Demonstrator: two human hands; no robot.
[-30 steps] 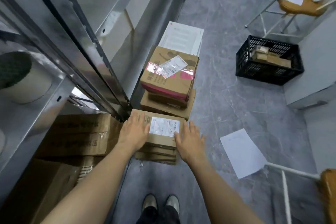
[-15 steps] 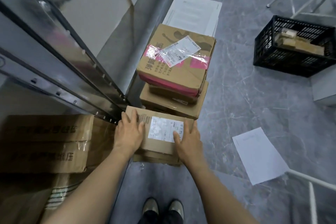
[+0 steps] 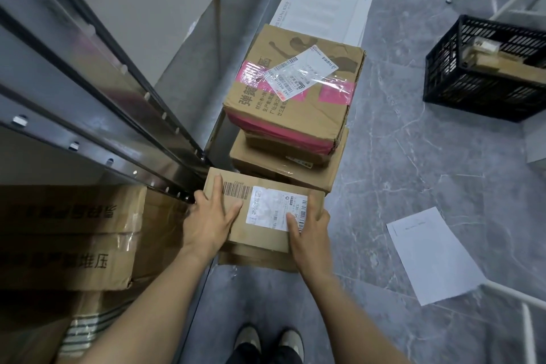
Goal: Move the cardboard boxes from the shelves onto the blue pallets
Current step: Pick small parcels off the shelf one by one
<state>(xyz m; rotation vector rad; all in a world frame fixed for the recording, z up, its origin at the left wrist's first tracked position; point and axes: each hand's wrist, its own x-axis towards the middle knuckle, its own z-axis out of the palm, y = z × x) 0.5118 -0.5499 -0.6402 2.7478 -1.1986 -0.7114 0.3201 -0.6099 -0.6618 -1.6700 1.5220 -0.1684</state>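
A small cardboard box (image 3: 260, 210), matt brown and shallow with crisp corners, sits on top of a flatter carton (image 3: 257, 258) on the grey veined floor (image 3: 399, 156), just beside the foot of the shiny, perforated metal shelf post (image 3: 118, 97). Its top carries a printed barcode and a glossy white shipping label (image 3: 274, 211). The left hand (image 3: 209, 221) lies over the box's left side, fingers spread: thumb and forefinger flat on the top, the outer fingers bent down over the edge. The right hand (image 3: 310, 233) grips the right side, thumb laid on the label and fingers curled close together round the far corner. Both forearms reach forward and down, wrists nearly straight. Just behind stands a taller stack topped by a dented box with pink tape (image 3: 295, 118) and crinkled clear film. Large printed cartons (image 3: 68, 236) fill the low shelf at the left; a black lattice plastic crate (image 3: 484, 68) stands well apart at the right, and a white paper sheet (image 3: 434, 254) lies flat on the floor
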